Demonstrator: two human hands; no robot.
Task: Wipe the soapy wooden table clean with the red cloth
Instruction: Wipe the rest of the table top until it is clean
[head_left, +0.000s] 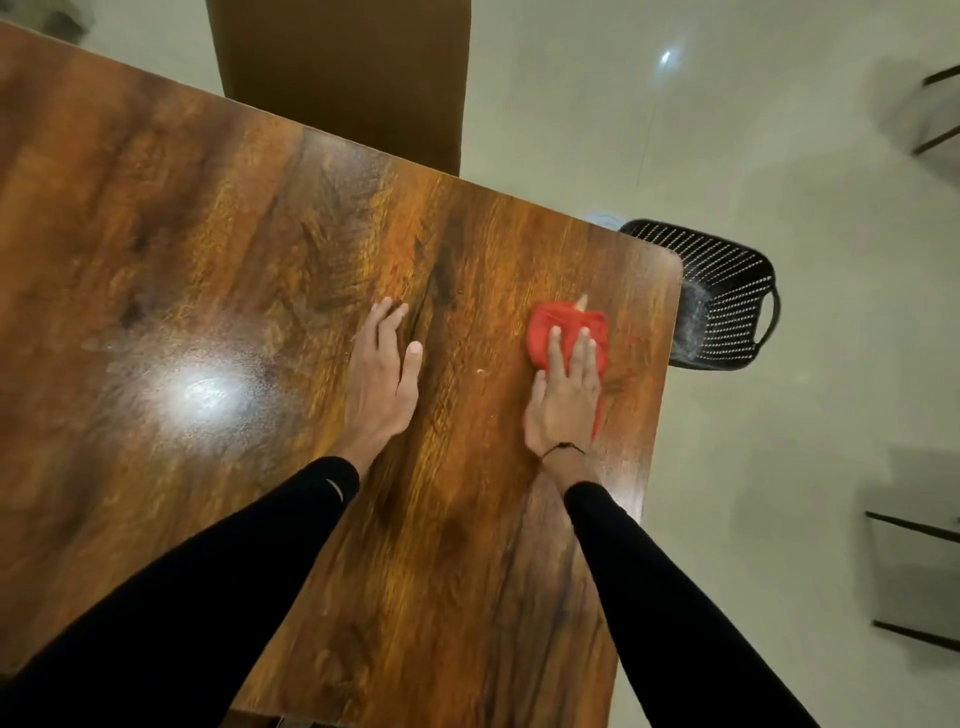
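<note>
The wooden table (218, 249) fills the left and middle of the head view, with a hazy film around a bright light glare on its left part. A bunched red cloth (561, 325) lies near the table's right edge. My right hand (566, 395) presses flat on the cloth with straight fingers, and a strip of cloth trails along its right side. My left hand (382, 379) rests flat on the bare wood a little to the left of the cloth, fingers straight. Both arms wear black sleeves.
A black perforated plastic basket (727, 296) stands on the pale floor just beyond the table's far right corner. A brown chair back (343, 73) stands at the far edge. Dark metal furniture frames (914, 525) stand at the right border.
</note>
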